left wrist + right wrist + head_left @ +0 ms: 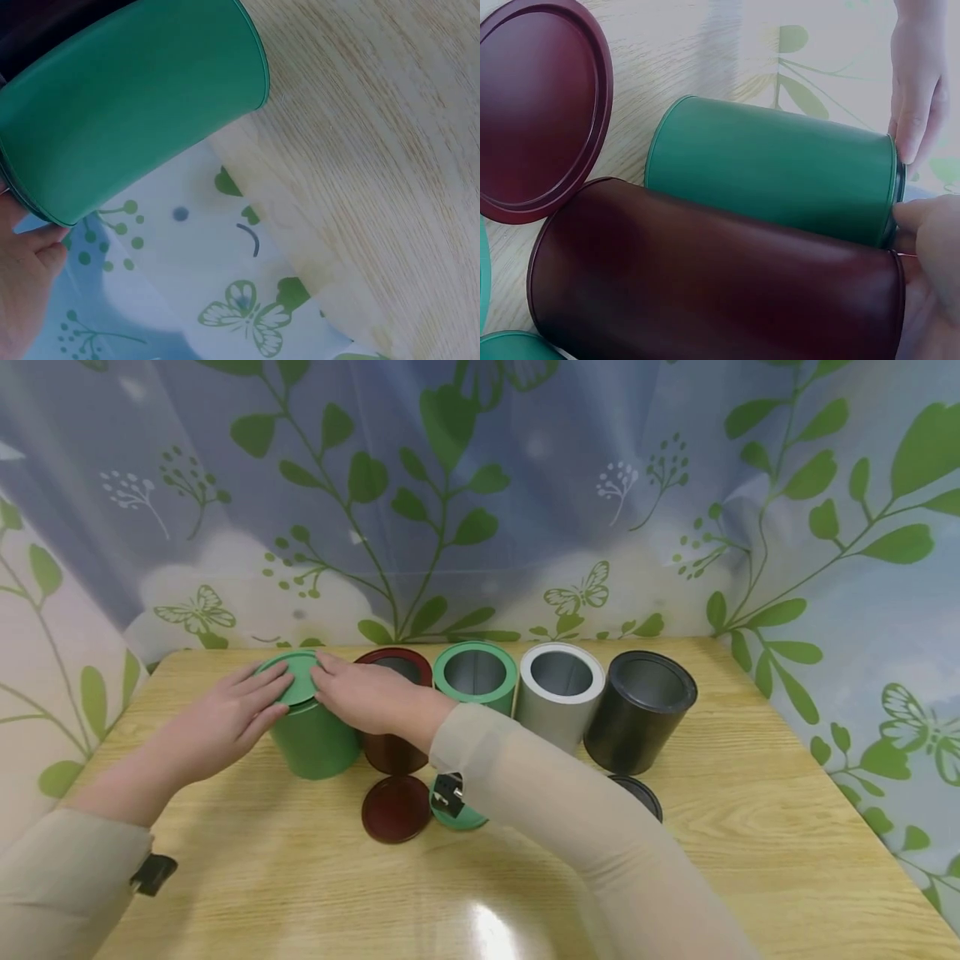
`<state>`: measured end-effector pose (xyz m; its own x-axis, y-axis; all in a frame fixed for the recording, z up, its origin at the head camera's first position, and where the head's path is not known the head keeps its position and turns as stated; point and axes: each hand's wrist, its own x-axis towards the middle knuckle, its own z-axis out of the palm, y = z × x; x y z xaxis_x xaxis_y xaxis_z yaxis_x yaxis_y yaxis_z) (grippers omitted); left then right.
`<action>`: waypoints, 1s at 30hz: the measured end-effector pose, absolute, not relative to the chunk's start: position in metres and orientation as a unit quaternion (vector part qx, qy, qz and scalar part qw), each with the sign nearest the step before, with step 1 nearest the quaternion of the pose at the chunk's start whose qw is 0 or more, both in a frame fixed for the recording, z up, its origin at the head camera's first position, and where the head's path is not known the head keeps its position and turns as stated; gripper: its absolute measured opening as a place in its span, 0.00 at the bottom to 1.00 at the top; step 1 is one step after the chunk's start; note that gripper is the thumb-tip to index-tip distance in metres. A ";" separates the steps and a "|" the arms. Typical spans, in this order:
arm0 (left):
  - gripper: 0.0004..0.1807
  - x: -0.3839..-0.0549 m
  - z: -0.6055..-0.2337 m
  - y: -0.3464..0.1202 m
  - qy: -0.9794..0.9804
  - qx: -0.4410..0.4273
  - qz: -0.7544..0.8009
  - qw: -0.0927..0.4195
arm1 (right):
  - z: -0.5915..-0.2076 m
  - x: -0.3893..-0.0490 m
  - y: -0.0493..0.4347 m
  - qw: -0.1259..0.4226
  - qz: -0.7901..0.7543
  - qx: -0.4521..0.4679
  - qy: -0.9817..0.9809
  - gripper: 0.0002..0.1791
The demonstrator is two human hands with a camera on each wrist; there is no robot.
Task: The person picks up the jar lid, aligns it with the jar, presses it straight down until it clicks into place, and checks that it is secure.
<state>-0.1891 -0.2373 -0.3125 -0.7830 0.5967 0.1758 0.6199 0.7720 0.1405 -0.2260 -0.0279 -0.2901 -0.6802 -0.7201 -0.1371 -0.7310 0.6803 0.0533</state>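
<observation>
At the left end of a row of cans, a green can (317,743) stands upright with a green lid (302,678) on its top. My left hand (228,717) rests its extended fingers on the lid's left side. From the right, my right hand (367,695) lays its fingers on the same lid, its forearm reaching across the other cans. In the right wrist view, both hands meet at the top rim of the green can (772,172), and a narrow dark band shows there. Beside it stands an uncovered dark red can (392,753), partly hidden under the right hand.
Further right stand an uncovered second green can (497,702), a white can (551,718) and a black can (633,735). On the wooden table (300,893) in front lie a dark red lid (396,810), another green lid (463,818) and a black lid (647,797), the latter two partly covered by the right sleeve.
</observation>
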 end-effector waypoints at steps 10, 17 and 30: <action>0.27 -0.191 -0.313 -0.238 -0.941 -0.320 -0.102 0.032 | -0.292 -0.227 -0.032 0.069 0.073 -0.386 0.917 0.31; 0.28 -0.190 -0.312 -0.238 -0.949 -0.299 -0.104 0.005 | -0.294 -0.227 -0.034 0.069 0.087 -0.385 0.916 0.31; 0.28 -0.180 -0.310 -0.231 -0.954 -0.282 -0.105 -0.002 | -0.293 -0.222 -0.032 0.070 0.099 -0.386 0.914 0.31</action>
<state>-0.1805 -0.2314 -0.3096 -0.8412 0.5379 0.0552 0.5370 0.8192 0.2013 -0.2219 -0.0323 -0.2934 -0.6915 -0.6925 -0.2055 -0.7205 0.6816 0.1275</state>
